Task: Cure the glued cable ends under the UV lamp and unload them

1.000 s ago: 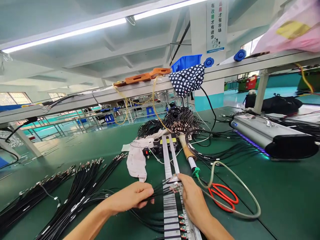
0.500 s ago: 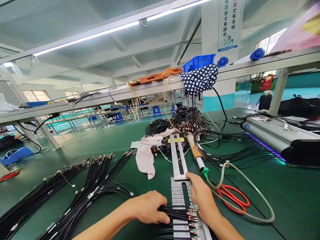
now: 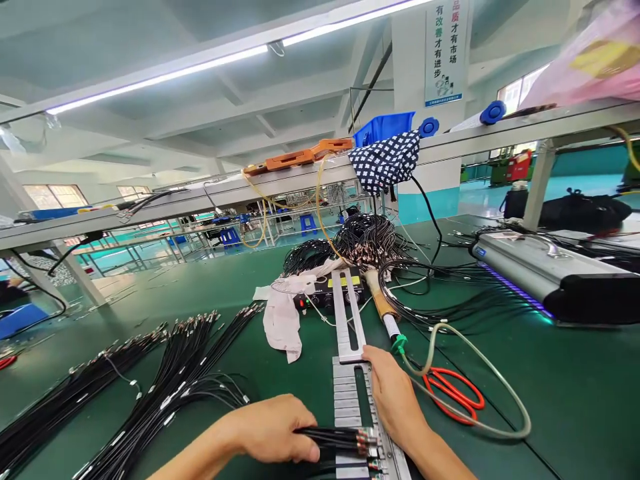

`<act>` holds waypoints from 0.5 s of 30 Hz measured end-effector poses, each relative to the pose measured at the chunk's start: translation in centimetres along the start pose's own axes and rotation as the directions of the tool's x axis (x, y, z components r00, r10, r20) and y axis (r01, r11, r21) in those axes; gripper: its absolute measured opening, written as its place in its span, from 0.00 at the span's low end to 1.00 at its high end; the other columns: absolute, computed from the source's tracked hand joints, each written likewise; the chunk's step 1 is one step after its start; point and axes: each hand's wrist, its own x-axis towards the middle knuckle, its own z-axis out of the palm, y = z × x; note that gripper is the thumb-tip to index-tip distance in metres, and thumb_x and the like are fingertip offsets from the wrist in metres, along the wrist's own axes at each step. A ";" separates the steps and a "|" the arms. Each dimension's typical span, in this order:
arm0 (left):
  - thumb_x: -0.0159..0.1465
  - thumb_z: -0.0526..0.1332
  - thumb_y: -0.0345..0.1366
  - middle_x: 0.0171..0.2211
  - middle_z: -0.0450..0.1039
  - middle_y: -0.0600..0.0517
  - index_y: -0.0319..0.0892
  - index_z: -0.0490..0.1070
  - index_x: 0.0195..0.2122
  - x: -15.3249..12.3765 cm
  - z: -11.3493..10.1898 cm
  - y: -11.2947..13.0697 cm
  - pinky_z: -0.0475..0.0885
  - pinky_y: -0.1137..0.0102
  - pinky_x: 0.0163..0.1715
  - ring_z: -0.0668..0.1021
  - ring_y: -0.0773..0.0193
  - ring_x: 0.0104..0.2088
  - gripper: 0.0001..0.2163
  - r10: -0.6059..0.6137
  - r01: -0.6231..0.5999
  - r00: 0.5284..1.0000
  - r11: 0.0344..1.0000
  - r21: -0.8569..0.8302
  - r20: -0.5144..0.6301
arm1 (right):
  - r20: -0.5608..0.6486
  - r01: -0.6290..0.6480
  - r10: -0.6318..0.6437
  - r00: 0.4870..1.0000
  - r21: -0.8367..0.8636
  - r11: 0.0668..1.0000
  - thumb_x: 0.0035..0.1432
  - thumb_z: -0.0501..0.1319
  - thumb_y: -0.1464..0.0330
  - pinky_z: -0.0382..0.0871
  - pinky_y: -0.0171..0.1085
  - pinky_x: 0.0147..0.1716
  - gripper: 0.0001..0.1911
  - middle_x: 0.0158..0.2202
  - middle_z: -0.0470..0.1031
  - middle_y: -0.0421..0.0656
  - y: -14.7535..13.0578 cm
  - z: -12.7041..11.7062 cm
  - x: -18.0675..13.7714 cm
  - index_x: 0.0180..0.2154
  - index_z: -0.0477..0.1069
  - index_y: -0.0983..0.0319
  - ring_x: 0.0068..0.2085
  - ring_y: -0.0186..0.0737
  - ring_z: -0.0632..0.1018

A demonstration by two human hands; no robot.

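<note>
black, limp cable leads (image 3: 335, 437) are being pinched in the left hand (image 3: 273, 437), fingers clamped just behind their fragile connector tips; the right hand (image 3: 395, 403), fingers together, is resting flat on the metal jig (image 3: 347, 393).

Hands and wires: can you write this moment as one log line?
left hand: pinching black cables | right hand: resting on metal jig | red scissors: right, untouched

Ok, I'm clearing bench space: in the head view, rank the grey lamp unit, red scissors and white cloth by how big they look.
1. Grey lamp unit, clearly largest.
2. and 3. White cloth and red scissors look alike; the scissors lie nearer the camera, so I won't rank them.
</note>
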 end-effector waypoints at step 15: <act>0.46 0.71 0.38 0.19 0.59 0.61 0.42 0.71 0.23 0.2 3.7 0.9 0.54 0.74 0.21 0.62 0.68 0.23 0.10 -0.123 0.126 0.987 0.992 0.021 -0.103 | 0.021 0.022 -0.021 1.000 -0.023 0.999 0.59 0.45 0.78 0.70 0.49 0.52 0.21 0.48 0.76 0.57 1.0 0.2 -0.1 0.44 0.74 0.70 0.51 0.50 0.76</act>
